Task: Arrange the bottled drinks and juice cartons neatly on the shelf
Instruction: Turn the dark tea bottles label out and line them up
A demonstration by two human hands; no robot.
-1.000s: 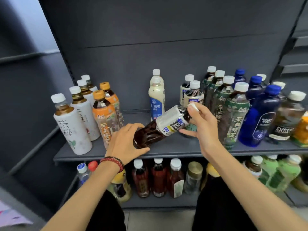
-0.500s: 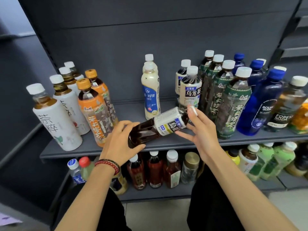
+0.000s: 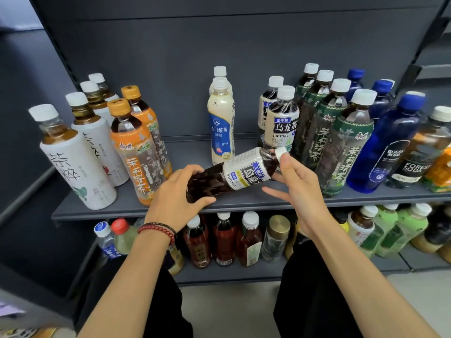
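Still tilted, oolong bottle (image 3: 244, 172) between left hand (image 3: 175, 198) and right hand (image 3: 300, 189)

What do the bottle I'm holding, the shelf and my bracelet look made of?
Bottle: probably clear plastic, glossy, faceted base, dark liquid showing through, printed film label. Shelf: likely painted metal, matte dark grey, thin folded front edge. Bracelet: glossy round red beads; material unclear.
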